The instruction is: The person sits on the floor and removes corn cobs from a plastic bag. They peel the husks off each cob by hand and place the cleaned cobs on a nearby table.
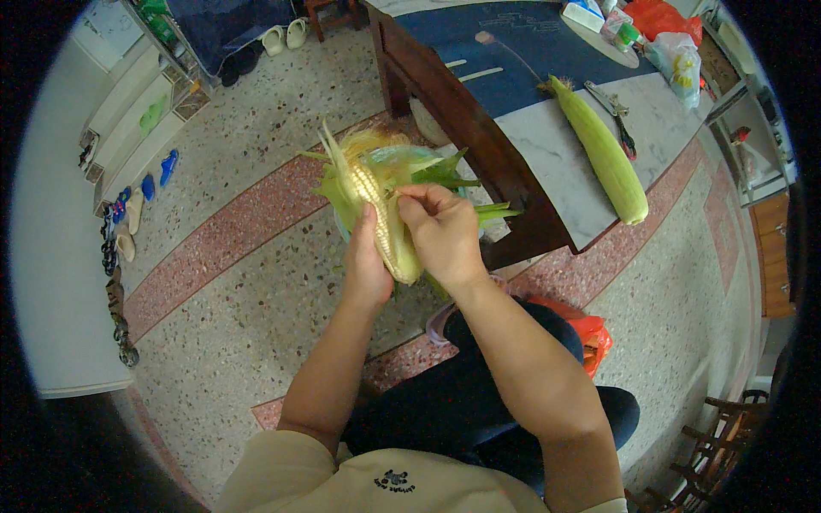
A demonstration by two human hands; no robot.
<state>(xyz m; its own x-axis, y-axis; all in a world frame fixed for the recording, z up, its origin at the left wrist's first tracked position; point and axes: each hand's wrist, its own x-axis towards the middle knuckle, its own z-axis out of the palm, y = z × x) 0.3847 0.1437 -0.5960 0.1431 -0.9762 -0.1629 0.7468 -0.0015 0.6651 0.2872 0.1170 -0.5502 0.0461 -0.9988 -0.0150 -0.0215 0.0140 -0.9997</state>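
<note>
An ear of corn leans in front of me, its pale kernels bare along one side and husk still around the rest. My left hand grips it low on the left, thumb resting on the kernels. On the right side, my right hand pinches a piece of the husk between thumb and fingers. Below the ear stands a light green basin with green husk leaves and yellow corn silk in it, partly hidden by my hands. A second ear, still in its husk, lies on the table.
The wooden table with a marble-patterned top stands at right. Scissors lie beside the unhusked ear. Bags and containers crowd the table's far end. A red plastic bag is on the floor by my leg. Shoes line the left wall.
</note>
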